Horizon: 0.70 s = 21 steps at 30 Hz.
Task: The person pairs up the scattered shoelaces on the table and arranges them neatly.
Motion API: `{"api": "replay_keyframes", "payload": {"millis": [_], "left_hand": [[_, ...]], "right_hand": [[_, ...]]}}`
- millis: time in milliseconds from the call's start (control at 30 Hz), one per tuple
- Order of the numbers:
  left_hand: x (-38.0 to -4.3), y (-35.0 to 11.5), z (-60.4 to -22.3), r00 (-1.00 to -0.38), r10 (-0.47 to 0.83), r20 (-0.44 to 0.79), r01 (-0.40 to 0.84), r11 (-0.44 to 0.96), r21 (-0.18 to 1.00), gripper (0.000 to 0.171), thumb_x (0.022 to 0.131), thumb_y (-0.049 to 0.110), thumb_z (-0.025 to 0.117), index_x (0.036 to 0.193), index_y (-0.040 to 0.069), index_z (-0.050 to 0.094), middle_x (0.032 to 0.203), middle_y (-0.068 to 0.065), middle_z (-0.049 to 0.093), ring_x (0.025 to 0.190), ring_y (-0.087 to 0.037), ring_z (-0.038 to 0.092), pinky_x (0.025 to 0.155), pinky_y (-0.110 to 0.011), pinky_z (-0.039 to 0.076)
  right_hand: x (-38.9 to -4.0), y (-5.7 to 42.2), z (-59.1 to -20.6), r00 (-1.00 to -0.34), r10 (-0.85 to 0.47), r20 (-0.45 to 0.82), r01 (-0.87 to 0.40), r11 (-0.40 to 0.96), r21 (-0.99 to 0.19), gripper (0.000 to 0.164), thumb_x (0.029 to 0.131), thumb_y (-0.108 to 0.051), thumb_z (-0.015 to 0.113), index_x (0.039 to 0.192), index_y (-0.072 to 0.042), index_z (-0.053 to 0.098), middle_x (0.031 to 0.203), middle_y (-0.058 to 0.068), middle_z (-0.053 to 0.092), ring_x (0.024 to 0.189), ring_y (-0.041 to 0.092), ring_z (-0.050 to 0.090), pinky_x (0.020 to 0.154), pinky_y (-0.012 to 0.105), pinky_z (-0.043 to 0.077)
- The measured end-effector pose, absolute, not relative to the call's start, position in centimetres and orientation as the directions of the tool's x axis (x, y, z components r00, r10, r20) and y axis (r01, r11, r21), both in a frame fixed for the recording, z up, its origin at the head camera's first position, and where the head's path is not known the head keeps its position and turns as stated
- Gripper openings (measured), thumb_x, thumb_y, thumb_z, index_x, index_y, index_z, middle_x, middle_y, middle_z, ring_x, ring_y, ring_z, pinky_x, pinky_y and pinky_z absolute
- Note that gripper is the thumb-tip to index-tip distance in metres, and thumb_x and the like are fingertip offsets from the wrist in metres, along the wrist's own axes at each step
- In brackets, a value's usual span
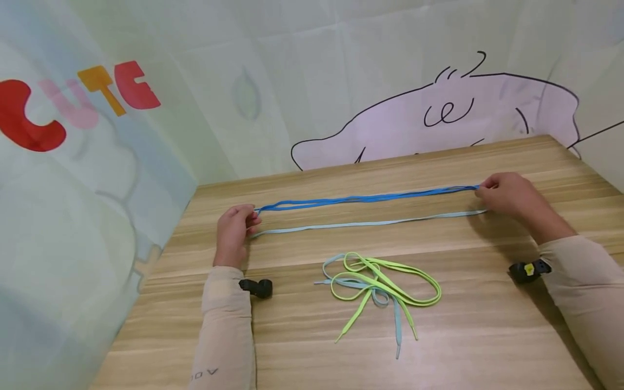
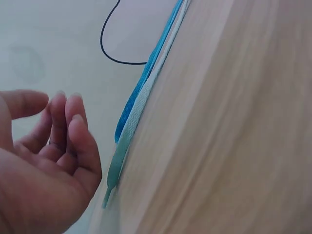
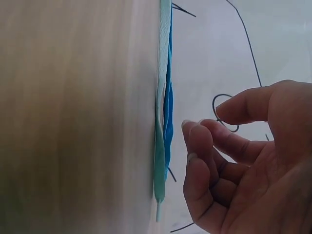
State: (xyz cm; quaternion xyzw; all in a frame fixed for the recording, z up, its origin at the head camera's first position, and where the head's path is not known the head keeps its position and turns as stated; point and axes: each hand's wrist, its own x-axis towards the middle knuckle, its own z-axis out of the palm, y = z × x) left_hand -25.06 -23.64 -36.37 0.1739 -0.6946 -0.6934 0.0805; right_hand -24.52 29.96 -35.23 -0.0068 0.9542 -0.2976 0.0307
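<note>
A blue shoelace (image 1: pixel 361 199), its strands side by side, stretches across the table (image 1: pixel 292 303). Nearer the person and roughly parallel lies a pale blue shoelace (image 1: pixel 370 223). My left hand (image 1: pixel 233 230) is beside the left ends of both laces, while my right hand (image 1: pixel 509 197) is beside their right ends. Both wrist views show fingers loosely bent and apart from the laces, with nothing between them. In the left wrist view, the pale lace's tip (image 2: pixel 106 196) points past the left hand (image 2: pixel 53 165). Another such tip (image 3: pixel 158 209) shows near the right hand (image 3: pixel 234 156).
A loose tangle of a yellow-green shoelace (image 1: pixel 434 292) and another pale blue shoelace (image 1: pixel 398 325) lies nearer the front. Small black wrist devices sit at the left sleeve (image 1: pixel 257 288) and right sleeve (image 1: pixel 528 271). A printed cloth (image 1: pixel 273 70) hangs behind the table.
</note>
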Motion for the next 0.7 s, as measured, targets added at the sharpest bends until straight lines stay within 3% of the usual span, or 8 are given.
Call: {"api": "replay_keyframes", "payload": {"millis": [167,333,700], "left_hand": [[-25.1,-22.9,-36.3,-0.97,-0.212,-0.118,-0.136,0.074,0.988,0.036,0.104,0.022,0.056,0.13,-0.004,0.057,0.097,-0.005,0.066,0.082,-0.012,0.067,0.077,-0.025,0.053],[-25.2,-22.0,-36.2,-0.991,-0.076,-0.106,-0.118,0.179,0.977,0.041,0.103,0.023,0.058,0.131,-0.006,0.055,0.095,-0.002,0.065,0.085,-0.013,0.067,0.077,-0.026,0.054],[-25.0,-19.6,-36.6,-0.967,0.236,-0.096,-0.036,0.244,0.969,0.041,0.101,0.022,0.062,0.13,-0.006,0.056,0.104,-0.013,0.067,0.093,-0.023,0.067,0.076,-0.032,0.057]], "right_hand": [[-24.5,28.3,-35.0,-0.992,-0.088,-0.087,-0.012,0.768,-0.641,0.041,0.099,-0.024,0.046,0.117,0.01,0.058,0.096,0.019,0.069,0.083,0.027,0.065,0.068,0.034,0.048],[-24.3,26.6,-34.6,-0.985,-0.146,-0.096,-0.042,0.732,-0.68,0.039,0.1,-0.023,0.047,0.118,0.01,0.058,0.103,0.023,0.069,0.084,0.025,0.068,0.071,0.035,0.053],[-23.4,24.0,-34.3,-0.975,-0.199,-0.098,-0.084,0.743,-0.664,0.038,0.102,-0.027,0.052,0.12,0.006,0.06,0.109,0.02,0.065,0.09,0.028,0.067,0.077,0.045,0.053]]}}
